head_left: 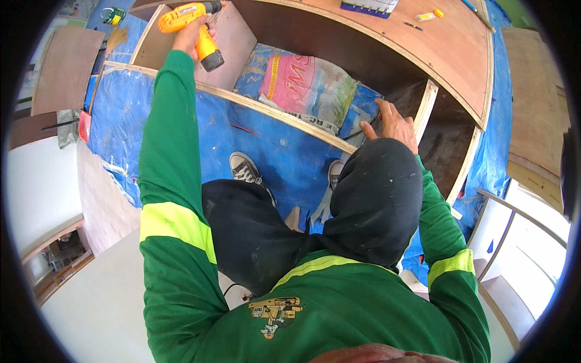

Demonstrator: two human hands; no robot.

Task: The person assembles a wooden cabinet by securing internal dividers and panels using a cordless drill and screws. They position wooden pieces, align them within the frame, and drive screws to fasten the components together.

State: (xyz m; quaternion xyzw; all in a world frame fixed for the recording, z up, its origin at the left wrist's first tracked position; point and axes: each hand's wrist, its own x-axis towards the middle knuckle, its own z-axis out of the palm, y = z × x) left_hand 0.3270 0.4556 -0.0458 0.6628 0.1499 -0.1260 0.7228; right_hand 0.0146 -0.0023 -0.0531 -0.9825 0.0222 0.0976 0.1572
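Observation:
My left hand (187, 39) is closed round the handle of a yellow-orange cordless drill (209, 52), up at the far left of a wooden cabinet frame (284, 115). The drill's black chuck end points right, by the top of an upright wooden divider (233, 36). My right hand (396, 126) is beside the frame's front rail, near an upright piece on the right. Its fingers are apart and hold nothing that I can see; whether they touch the rail I cannot tell. Part of the hand is hidden behind my knee.
A pink and white printed sack (302, 88) lies inside the frame on a blue tarp (272, 145). On the wooden panel (417, 45) behind lie a blue-and-white box (369, 6) and a small yellow-capped container (426, 17). A broom (115, 39) leans at the left.

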